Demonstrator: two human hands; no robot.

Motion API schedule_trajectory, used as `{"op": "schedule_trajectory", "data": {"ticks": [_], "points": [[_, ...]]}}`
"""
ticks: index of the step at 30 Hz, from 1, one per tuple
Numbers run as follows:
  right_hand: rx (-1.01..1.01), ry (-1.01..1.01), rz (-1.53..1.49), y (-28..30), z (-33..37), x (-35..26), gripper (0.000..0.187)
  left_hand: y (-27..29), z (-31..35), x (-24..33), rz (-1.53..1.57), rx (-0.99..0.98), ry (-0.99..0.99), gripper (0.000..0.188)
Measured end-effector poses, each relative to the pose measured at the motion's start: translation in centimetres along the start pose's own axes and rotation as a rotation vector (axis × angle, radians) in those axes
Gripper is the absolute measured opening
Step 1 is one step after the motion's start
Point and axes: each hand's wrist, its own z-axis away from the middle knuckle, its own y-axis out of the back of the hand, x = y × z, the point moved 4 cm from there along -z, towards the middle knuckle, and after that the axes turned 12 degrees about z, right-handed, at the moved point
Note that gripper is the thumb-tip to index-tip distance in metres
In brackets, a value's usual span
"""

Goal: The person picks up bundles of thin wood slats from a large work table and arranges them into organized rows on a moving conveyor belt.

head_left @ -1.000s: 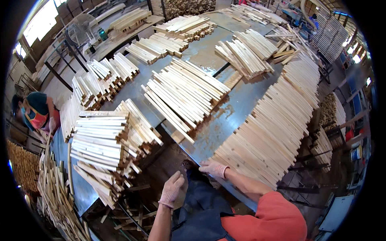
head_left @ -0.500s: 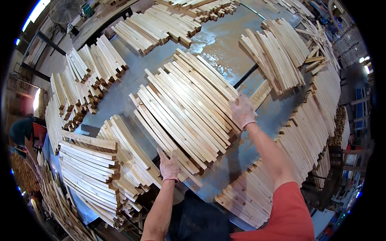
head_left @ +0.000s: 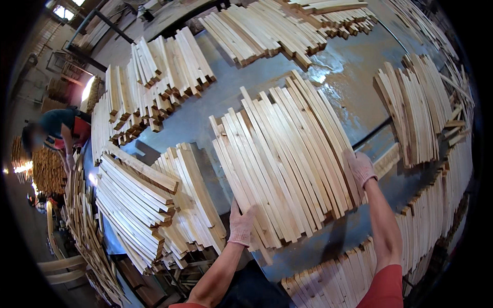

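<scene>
Both gloved hands are on the big middle bundle of wooden slats (head_left: 287, 164). Left hand (head_left: 240, 226) is clamped round its near left corner, fingers curled under the slat ends. Right hand (head_left: 361, 168) lies open and flat against its right edge. It sits on the wet metal table (head_left: 354, 77), between the other slat stacks (head_left: 154, 200).

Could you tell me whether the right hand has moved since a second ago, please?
Yes. The right hand went from the table's near edge out to the right side of the middle batch of wooden slats.
</scene>
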Motion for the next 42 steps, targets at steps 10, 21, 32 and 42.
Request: {"op": "schedule_trajectory", "data": {"ticks": [10,21,32,42], "points": [[-0.260,0.082,-0.796,-3.4,0.1,0.4,0.050,0.0,-0.1,2.8,0.161,-0.064,0.274,0.072],[-0.235,0.072,-0.872,-3.4,6.8,2.7,0.043,3.3,4.1,4.0,0.042,-0.082,0.124,0.076],[-0.280,0.230,-0.924,1.7,17.3,-3.2,0.050,10.9,14.8,13.0,0.072,-0.074,-0.068,0.070],[-0.343,0.769,-0.717,2.9,29.8,-21.7,0.044,26.4,32.6,17.0,0.348,0.236,-0.389,0.075]]}}
